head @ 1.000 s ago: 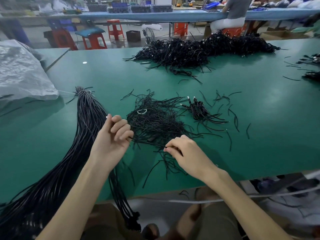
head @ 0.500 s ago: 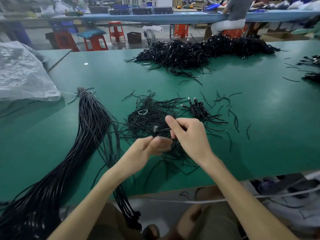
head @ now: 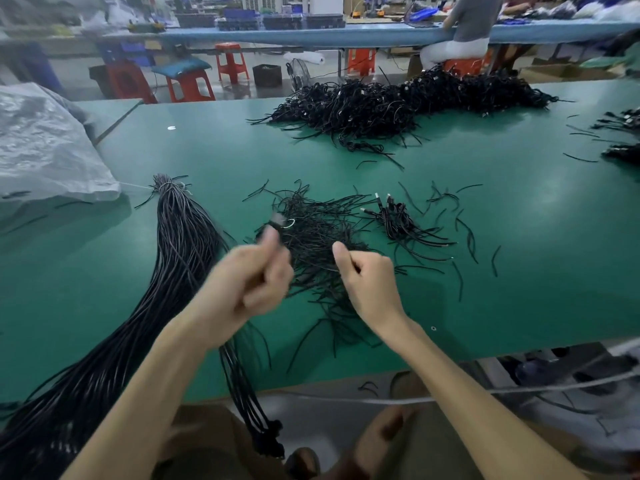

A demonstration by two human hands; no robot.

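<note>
short cable (head: 275,224): held just above the loose tangle (head: 322,233), plug end up, blurred | left hand (head: 249,282): fingers curled round it, likely to draw it clear of the heap | right hand (head: 370,282): fingers curled, couldn't tell if gripping | long tied bundle (head: 180,237): lay left on the desk (head: 519,271), handy

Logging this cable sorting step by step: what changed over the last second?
The left hand moved right from the long bundle, the right hand rose off the loose pile; they met over it on a cable end, then drew slightly apart, both curled. The blurred left hand seems to hold that cable end by its thumb. Bundle, pile and table stayed put.
</note>
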